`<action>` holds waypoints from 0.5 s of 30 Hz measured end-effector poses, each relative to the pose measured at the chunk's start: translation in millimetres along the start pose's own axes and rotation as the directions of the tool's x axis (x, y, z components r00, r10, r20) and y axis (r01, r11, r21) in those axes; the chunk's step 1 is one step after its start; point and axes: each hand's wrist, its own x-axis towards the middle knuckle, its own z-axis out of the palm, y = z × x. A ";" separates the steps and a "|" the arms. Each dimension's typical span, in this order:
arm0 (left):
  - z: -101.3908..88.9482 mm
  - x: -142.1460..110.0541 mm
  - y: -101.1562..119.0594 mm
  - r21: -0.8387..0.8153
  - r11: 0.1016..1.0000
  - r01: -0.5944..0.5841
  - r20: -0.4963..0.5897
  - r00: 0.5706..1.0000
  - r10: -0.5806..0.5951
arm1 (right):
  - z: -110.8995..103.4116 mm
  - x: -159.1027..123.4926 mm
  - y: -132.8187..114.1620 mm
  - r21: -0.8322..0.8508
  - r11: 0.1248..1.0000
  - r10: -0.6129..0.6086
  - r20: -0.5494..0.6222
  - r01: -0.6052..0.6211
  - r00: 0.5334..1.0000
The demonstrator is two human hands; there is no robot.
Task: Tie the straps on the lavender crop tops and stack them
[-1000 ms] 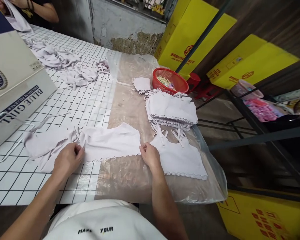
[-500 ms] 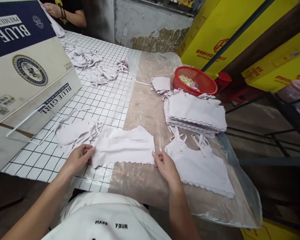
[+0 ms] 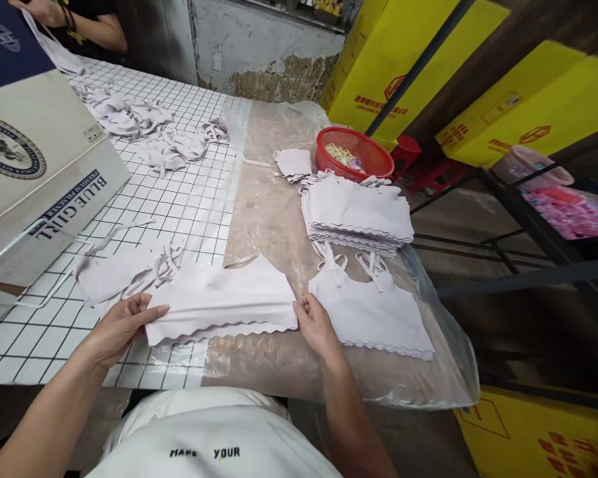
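A pale lilac camisole top (image 3: 224,295) with a scalloped hem lies spread at the near side of the table, its two hem layers slightly apart. My left hand (image 3: 124,322) pinches its left side near the hem, fingers closed. At the opposite side, my right hand (image 3: 316,322) grips the edge between thumb and fingers. Just right of it lies a flat camisole (image 3: 373,312) with looped straps. Behind that rises a thick stack of folded camisoles (image 3: 359,209). Left of the held top is a crumpled camisole (image 3: 114,265).
A large carton (image 3: 44,159) stands on the grid-patterned table (image 3: 189,199) at left. Loose garments (image 3: 124,116) lie farther back, near another person's hand (image 3: 44,12). Clear plastic sheeting (image 3: 259,206) covers the right part. A red basket (image 3: 353,153) and yellow cartons (image 3: 393,66) stand beyond.
The camisole's sides are drawn farther apart and its hem layers now show separately, with a strap visible at the top. My left hand has moved outward. The whole view has turned right.
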 end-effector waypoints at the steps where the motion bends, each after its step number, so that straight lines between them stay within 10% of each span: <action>1: -2.4 -4.7 -2.7 -0.019 0.999 0.036 0.002 0.999 -0.036 | -0.8 -5.1 4.4 0.054 0.998 0.031 0.021 -0.032 0.999; 7: -9.8 -24.8 -29.0 0.109 0.993 0.051 0.095 0.994 -0.061 | 4.8 -26.7 19.5 0.120 0.978 0.166 0.071 -0.174 0.984; 15: -8.1 -19.8 -35.4 0.194 0.977 -0.085 0.032 0.996 0.081 | -1.3 -20.4 5.9 -0.082 0.996 0.043 0.101 -0.035 0.994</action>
